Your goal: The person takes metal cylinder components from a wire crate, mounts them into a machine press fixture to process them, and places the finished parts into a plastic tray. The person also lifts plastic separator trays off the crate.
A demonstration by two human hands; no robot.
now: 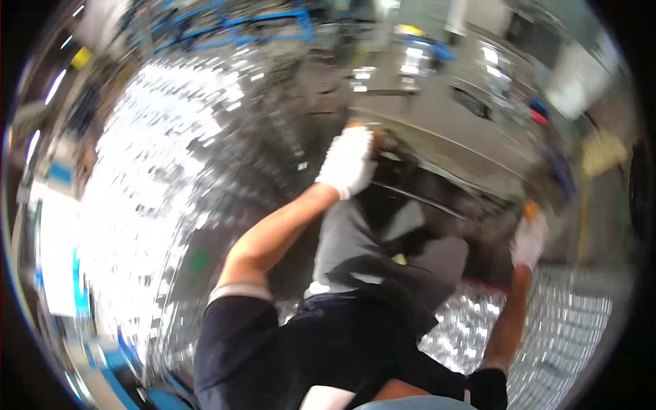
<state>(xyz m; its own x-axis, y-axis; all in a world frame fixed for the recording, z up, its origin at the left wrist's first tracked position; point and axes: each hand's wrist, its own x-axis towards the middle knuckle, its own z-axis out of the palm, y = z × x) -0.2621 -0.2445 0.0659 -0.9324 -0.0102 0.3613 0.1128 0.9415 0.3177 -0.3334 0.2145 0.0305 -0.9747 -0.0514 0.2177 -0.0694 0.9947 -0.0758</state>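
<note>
My left hand (350,160), in a white glove, is at the left end of a grey metal machine bed (444,147). Its fingers look curled, with an orange-brown patch (377,137) at them; whether this is a held thing or part of the glove I cannot tell. My right hand (530,239), gloved in white too, is out at the right end of the bed. An orange patch (531,210) shows at its fingertips, which motion smears. A thin metal rod (420,198) runs between the hands, in front of my legs.
Shiny metal parts (171,130) lie massed on the left, and more shiny metal pieces (567,328) are at the lower right. A blue frame (239,31) stands at the back. A red and blue object (538,113) is on the machine's right side. Much is blurred.
</note>
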